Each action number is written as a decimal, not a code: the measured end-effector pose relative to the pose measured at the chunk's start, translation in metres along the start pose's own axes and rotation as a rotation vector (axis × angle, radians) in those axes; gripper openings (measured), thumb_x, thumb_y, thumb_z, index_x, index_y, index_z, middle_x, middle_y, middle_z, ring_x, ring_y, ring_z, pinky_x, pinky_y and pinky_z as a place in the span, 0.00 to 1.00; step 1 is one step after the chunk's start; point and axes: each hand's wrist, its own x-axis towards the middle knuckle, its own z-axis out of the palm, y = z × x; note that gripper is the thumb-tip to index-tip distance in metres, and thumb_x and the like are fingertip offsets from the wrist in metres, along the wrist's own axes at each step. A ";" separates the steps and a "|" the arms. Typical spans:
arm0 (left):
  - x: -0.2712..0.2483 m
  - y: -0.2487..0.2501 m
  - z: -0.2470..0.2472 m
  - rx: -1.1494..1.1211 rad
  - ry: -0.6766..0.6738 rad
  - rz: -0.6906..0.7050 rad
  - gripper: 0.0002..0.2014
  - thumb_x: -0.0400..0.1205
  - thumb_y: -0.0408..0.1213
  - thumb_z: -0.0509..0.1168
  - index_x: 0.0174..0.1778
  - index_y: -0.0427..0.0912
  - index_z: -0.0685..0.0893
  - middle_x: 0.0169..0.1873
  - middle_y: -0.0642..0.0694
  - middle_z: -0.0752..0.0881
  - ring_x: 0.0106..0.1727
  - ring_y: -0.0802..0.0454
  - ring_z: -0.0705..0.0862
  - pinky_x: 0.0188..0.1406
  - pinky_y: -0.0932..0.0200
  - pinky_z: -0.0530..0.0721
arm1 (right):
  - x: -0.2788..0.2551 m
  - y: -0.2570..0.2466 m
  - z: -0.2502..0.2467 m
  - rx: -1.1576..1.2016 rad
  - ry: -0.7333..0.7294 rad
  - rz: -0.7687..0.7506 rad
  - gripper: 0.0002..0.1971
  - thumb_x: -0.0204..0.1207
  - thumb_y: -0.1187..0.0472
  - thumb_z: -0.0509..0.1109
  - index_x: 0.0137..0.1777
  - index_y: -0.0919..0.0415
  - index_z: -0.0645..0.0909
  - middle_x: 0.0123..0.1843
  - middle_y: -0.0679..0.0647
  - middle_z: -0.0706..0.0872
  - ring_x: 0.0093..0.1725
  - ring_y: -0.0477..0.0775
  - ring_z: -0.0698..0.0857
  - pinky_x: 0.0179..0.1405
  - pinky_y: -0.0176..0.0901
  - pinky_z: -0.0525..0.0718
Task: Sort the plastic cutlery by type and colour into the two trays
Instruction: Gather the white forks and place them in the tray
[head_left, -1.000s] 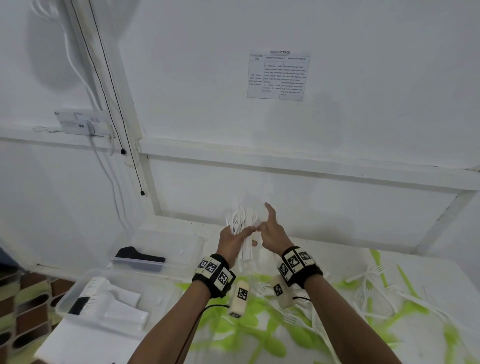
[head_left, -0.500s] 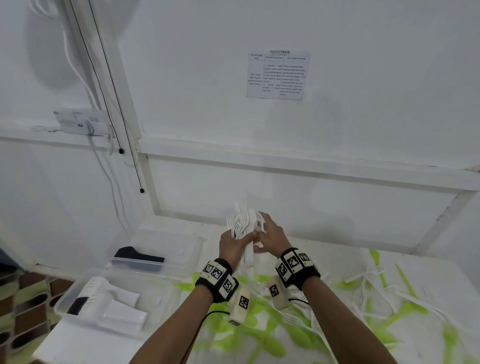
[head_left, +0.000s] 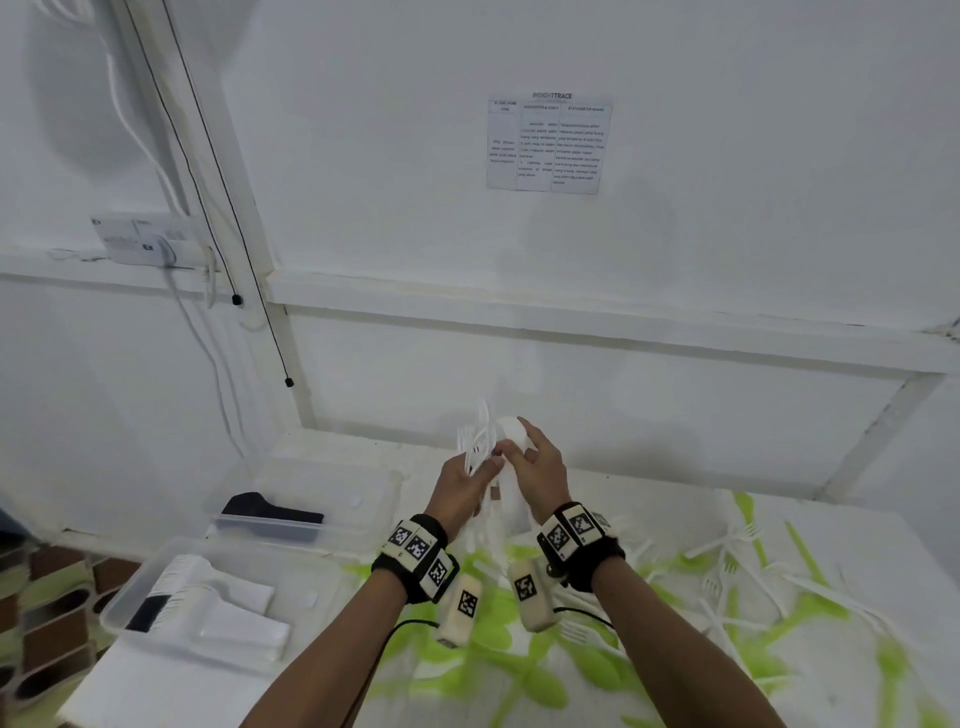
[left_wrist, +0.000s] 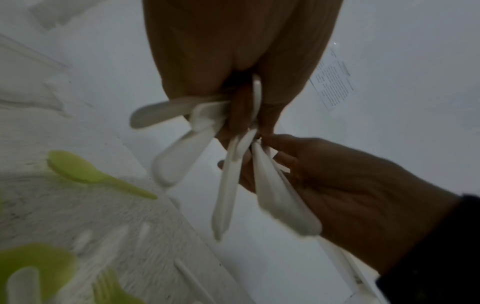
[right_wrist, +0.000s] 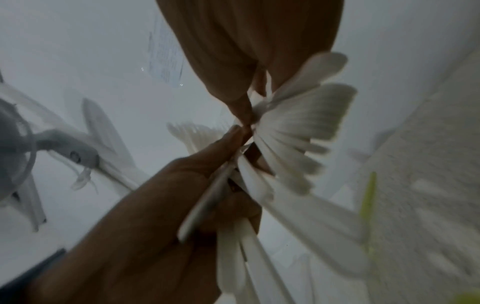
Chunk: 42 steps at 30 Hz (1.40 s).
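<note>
White forks, green spoons, black-white tags on wristbands.

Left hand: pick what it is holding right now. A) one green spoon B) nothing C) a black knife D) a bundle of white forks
D: the left hand has its grip curled round a bundle of white forks, their prongs fanned above the fingers, while the right hand touches the same bundle.

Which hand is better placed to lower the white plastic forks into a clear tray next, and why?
Left, probably. The left hand grips the bunch of white plastic forks, and both clear plastic trays lie on its side. The right hand only steadies the bunch with its fingers.
</note>
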 end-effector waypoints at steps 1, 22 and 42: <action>-0.001 0.001 0.001 0.002 0.016 0.020 0.10 0.89 0.42 0.66 0.60 0.45 0.91 0.35 0.50 0.92 0.30 0.55 0.87 0.28 0.61 0.80 | 0.001 -0.001 0.001 -0.037 0.043 0.001 0.26 0.80 0.52 0.71 0.79 0.47 0.76 0.55 0.57 0.91 0.57 0.58 0.89 0.65 0.50 0.85; -0.017 0.023 -0.003 -0.138 -0.207 -0.040 0.16 0.89 0.46 0.63 0.65 0.37 0.83 0.44 0.41 0.89 0.25 0.49 0.81 0.24 0.62 0.66 | 0.009 -0.007 -0.014 0.332 -0.038 0.045 0.26 0.81 0.62 0.75 0.75 0.47 0.72 0.43 0.56 0.92 0.32 0.52 0.85 0.33 0.47 0.85; -0.016 0.006 0.017 -0.145 -0.025 -0.148 0.16 0.91 0.42 0.62 0.54 0.31 0.87 0.36 0.41 0.85 0.24 0.45 0.82 0.23 0.63 0.72 | 0.006 0.001 -0.003 0.415 0.112 0.035 0.29 0.82 0.58 0.74 0.80 0.44 0.71 0.60 0.54 0.90 0.55 0.57 0.90 0.54 0.53 0.91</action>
